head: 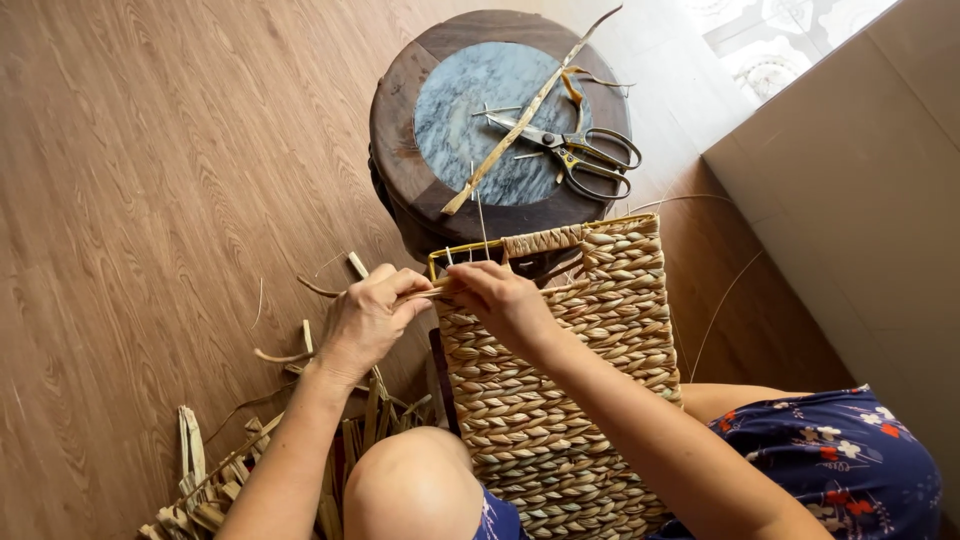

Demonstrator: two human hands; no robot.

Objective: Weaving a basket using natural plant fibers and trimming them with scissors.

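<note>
While the basket leans on the knees, this is how things sit:

Basket: a woven box shape with pale twisted rope sides. It lies between the knees and reaches up to the stool at 12 o'clock.

Frame: a thin yellow wire bar along the basket's top edge. Part of it is wrapped and part is bare.

Strand: a flat dry straw strip. It runs sideways between the two hands, just below the frame.

Left hand: closed tight on the strand, at 9 o'clock from the basket's top corner.

Right hand: fingers pinched on the strand at the top corner. The two hands are close, nearly touching.

How it feels: I think the basket is light and a bit stiff, because wire holds its shape. The weave looks rough, so it will not slip. The strand looks thin and bendy, and it may snap if pulled too hard.

Where to hold: the wire edge or the thick woven side seems best for the basket. The strand is best pinched close to the weave.

Stool: round dark wood with a grey stone top, at 12 o'clock.

Scissors: lying open on the stool, at 1 o'clock from the hands, beside a long strip.

Scraps: cut straw bits on the floor at 8 o'clock.
</note>
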